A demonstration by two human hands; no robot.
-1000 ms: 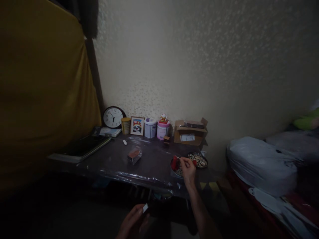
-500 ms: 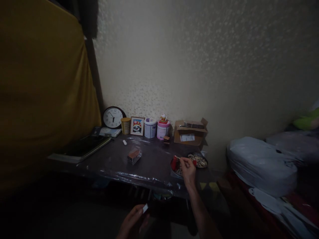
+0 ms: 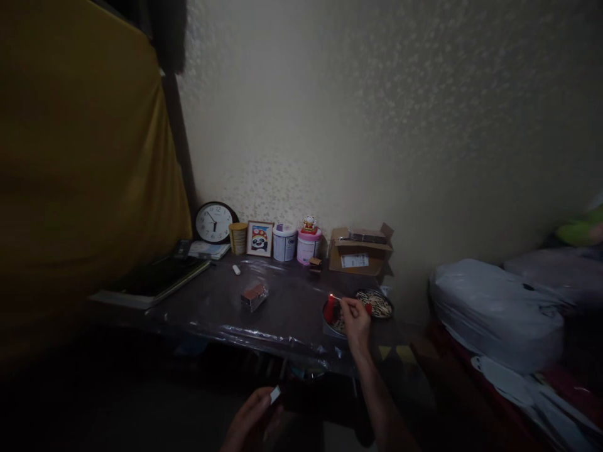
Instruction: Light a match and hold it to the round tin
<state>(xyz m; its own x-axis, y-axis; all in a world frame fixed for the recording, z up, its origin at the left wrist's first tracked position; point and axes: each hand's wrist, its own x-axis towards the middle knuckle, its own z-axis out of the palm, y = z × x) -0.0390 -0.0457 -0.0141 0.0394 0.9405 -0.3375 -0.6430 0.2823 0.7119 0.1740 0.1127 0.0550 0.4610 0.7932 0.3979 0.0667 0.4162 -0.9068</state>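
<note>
A: Largest first. Dark table (image 3: 282,314) under clear plastic sheet, set against pale wall (image 3: 377,125). Yellow curtain (image 3: 80,157) at left, grey bundle (image 3: 494,311) at right.

B: Back row along wall?

A: Cardboard box (image 3: 360,251), round clock (image 3: 214,222), 2 tins (image 3: 296,243), framed panda picture (image 3: 259,238). Flat dark book (image 3: 155,279) at left edge, small wrapped brown block (image 3: 254,294) mid-table.

B: Right hand (image 3: 355,320)?

A: Stretched over table's near right corner, fingers pinched on thin matchstick (image 3: 335,297). Tiny flame at stick's tip, touching top of red candle (image 3: 330,307). Candle upright in small dish (image 3: 333,323); second dish of spent matches (image 3: 375,303) just beside.

B: Left hand (image 3: 252,420)?

A: Low, near bottom edge, well apart from table. Curled around small matchbox (image 3: 274,393), white end showing.
</note>
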